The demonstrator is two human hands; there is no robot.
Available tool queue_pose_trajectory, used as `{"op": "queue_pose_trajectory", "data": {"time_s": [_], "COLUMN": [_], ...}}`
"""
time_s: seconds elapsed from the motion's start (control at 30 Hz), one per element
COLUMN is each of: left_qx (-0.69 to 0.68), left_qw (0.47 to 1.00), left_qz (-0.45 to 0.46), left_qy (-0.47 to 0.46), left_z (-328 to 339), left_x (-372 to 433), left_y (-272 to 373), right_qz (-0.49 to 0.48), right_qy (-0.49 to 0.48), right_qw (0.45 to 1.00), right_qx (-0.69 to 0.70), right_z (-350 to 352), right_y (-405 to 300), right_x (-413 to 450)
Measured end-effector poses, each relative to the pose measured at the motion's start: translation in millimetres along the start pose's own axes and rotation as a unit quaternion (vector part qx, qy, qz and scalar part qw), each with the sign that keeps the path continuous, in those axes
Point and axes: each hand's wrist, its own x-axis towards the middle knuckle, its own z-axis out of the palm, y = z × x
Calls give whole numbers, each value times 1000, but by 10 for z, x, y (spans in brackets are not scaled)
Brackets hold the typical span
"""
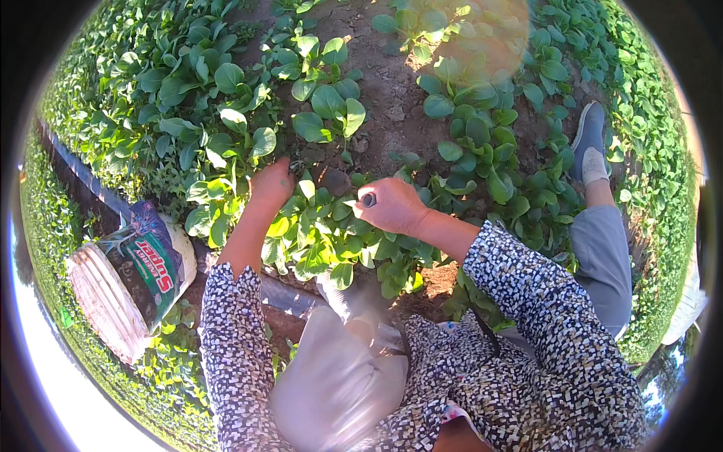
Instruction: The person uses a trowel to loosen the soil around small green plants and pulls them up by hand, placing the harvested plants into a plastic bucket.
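My left hand (pixel 274 183) reaches down to the soil at the edge of dense, low leafy plants (pixel 223 150). Its fingertips are lost among small stems, so what they touch or pinch is unclear. To its right, my right hand (pixel 395 208) is closed in a fist around a tool handle (pixel 369 200) with a round, dark end. The rest of that tool is hidden. Below and between both hands grow bright leafy greens (pixel 316 248), resembling young bok choy. A single leafy plant (pixel 330 116) stands just beyond them on bare brown soil (pixel 392 107).
A plastic bucket (pixel 138 277) with a printed label leans at the left. Beside it runs a dark strip (pixel 85 169), perhaps irrigation hose. My shoe (pixel 588 133) rests among plants at the right, and my bent knee (pixel 339 378) is below.
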Motion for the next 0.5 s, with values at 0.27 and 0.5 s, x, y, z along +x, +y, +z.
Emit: {"op": "queue_pose_trajectory", "data": {"time_s": [0.27, 0.5], "left_qx": [-112, -168], "left_qw": [992, 983], "left_qz": [-60, -77], "left_qy": [-1, 4], "left_z": [294, 179], "left_x": [4, -68], "left_y": [-234, -3], "right_qz": [-17, -96], "right_qy": [-29, -16], "right_qw": [999, 993], "right_qx": [2, -65], "right_z": [-30, 176], "right_y": [-37, -113], "right_x": [-50, 132]}}
